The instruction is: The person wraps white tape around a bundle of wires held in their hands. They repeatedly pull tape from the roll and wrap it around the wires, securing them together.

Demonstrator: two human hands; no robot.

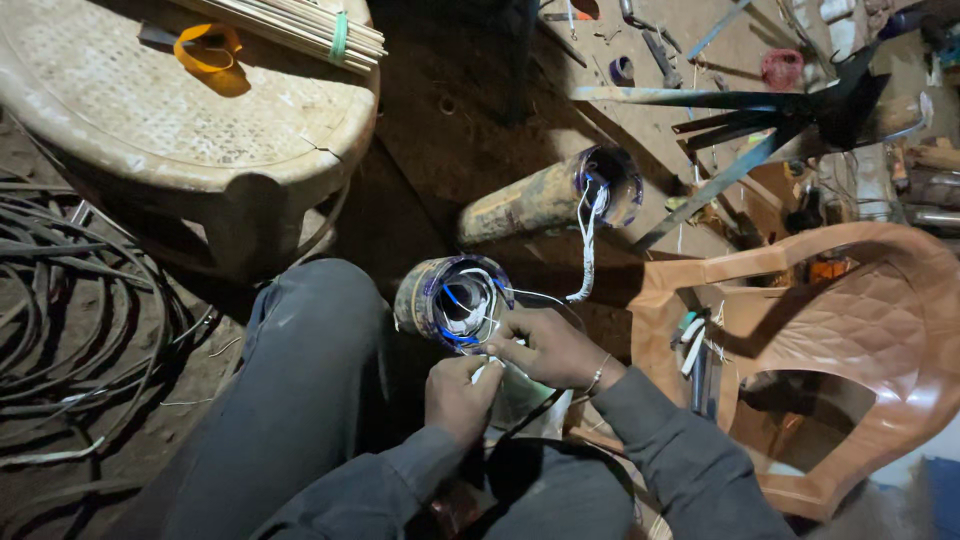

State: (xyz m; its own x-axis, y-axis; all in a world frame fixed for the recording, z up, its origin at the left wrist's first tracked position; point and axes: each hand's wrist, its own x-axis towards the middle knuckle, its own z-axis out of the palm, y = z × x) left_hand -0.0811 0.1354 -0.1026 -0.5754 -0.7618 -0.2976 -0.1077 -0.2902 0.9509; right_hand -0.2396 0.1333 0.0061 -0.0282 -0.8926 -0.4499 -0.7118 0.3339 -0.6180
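Note:
A cylindrical motor body [452, 298] rests against my knee, its open end showing blue and white windings. My left hand [457, 398] pinches a thin white wire [487, 368] coming out of the opening. My right hand [549, 345] sits just beside the rim, its fingers closed on the same white wire and touching the left hand's fingertips. A second motor cylinder [548, 197] lies on the ground behind, with a white sleeved lead [586, 250] hanging from its open end.
A beige plastic stool [180, 120] at upper left carries a yellow tape roll [205, 45] and a bundle of thin sticks [300, 25]. Black cable coils [70, 300] lie at left. A brown plastic chair [830, 340] lies at right. Metal rods and tools [740, 110] crowd the back.

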